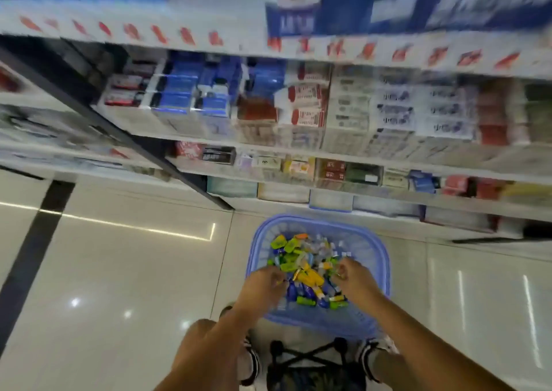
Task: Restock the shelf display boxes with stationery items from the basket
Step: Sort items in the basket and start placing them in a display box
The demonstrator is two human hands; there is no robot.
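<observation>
A blue plastic basket (385,259) sits on the floor in front of the shelves, holding a heap of small green, yellow and blue stationery items (307,271). Both hands reach down into it. My left hand (263,283) is at the left side of the heap with curled fingers among the items. My right hand (355,274) is at the right side, fingers curled over small pieces. Blur hides exactly what each hand holds. The shelf display boxes (298,166) stand in rows on the shelves beyond the basket.
Several white shelves (328,149) packed with boxed goods rise ahead, the lowest row close behind the basket. Glossy tiled floor (119,271) with a black stripe lies to the left. A folding stool (310,358) and my shoes are below the basket.
</observation>
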